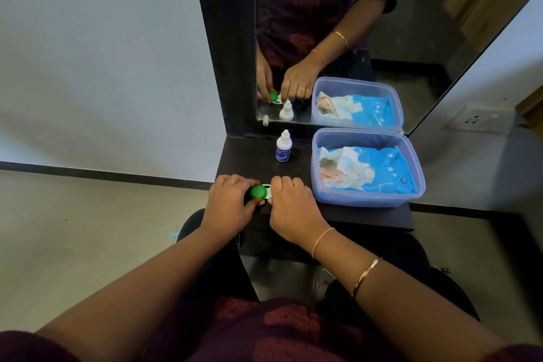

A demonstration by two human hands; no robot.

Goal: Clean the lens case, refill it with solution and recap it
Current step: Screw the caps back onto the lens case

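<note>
A white lens case [266, 189] with a green cap [258, 191] lies on the dark shelf [241, 161] near its front edge. My left hand [232, 203] pinches the green cap between thumb and fingers. My right hand [293, 203] curls over the right half of the case and holds it down, hiding that side. A small white solution bottle [283, 146] with a blue label stands upright behind the case, capped, untouched.
A clear plastic box [411, 185] holding a blue pack of wet wipes [379, 170] sits at the right of the shelf. A mirror [382, 23] rises behind and reflects the hands, bottle and box. The floor lies below on the left.
</note>
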